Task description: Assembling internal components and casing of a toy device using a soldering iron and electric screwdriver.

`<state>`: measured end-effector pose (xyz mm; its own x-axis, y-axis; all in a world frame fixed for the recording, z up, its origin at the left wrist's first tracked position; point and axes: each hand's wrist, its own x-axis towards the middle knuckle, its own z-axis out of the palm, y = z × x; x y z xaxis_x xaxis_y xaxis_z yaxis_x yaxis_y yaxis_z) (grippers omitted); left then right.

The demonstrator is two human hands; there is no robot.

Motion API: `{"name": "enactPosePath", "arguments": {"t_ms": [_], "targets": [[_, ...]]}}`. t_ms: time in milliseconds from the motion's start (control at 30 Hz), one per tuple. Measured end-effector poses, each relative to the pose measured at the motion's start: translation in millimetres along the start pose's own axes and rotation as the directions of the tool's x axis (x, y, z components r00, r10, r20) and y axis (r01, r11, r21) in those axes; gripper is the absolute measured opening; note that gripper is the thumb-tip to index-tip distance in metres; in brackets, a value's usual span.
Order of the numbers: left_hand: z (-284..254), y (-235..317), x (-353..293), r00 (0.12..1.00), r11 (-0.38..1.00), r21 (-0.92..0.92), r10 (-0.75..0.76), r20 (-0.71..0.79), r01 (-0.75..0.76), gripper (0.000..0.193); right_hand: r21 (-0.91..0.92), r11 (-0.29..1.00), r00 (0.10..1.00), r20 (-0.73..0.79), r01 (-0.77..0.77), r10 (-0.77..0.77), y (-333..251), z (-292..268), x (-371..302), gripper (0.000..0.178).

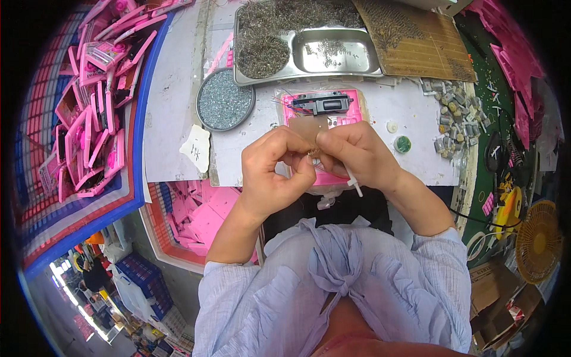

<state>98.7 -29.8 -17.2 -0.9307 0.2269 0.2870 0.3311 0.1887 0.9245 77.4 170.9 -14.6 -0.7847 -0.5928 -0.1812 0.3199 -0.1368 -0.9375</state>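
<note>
Above a pink plastic casing [364,115], my left hand [275,165] and my right hand [361,156] meet fingertip to fingertip. Both pinch at a small brassy metal piece [313,153], possibly a spring; the fingers hide much of it. A thin white stick [353,180] pokes out below my right hand, its other end hidden in the palm. On the casing lies a black rectangular module [321,104] with thin wires at its left. A brownish flat piece [308,126] shows just behind my fingertips.
Behind the casing stands a metal tray [380,65] heaped with small wiry metal parts. A round dish [225,100] of tiny screws sits left. Cardboard [416,38] with small parts and a pile of metal-cased pieces [457,119] lie right. Pink casings fill a crate [134,160] at far left.
</note>
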Motion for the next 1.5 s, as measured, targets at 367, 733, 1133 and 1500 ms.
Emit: {"name": "enactPosePath", "arguments": {"t_ms": [367,733,1133,1500], "targets": [[-3.7,7.0,5.9,0.959,0.944,-0.169,-0.283,0.031,0.284,0.011,-0.374,0.889,0.956,-0.016,0.265,-0.292,0.5,-3.7,-2.3,0.012],[-1.4,3.6,7.8,0.981,0.981,0.055,-0.19,0.04,0.188,0.013,-0.357,0.918,0.981,-0.018,0.176,-0.195,-9.0,-3.6,0.8,0.016],[-5.4,7.2,7.7,0.973,0.973,0.08,-0.222,0.068,0.216,0.013,-0.357,0.916,0.977,-0.034,0.183,-0.209,-7.4,-10.5,-0.2,0.014],[-3.7,4.3,9.2,0.979,0.977,0.067,-0.202,0.018,0.2,0.013,-0.414,0.855,0.934,-0.032,0.311,-0.355,-0.7,-7.0,3.4,0.014]]}}
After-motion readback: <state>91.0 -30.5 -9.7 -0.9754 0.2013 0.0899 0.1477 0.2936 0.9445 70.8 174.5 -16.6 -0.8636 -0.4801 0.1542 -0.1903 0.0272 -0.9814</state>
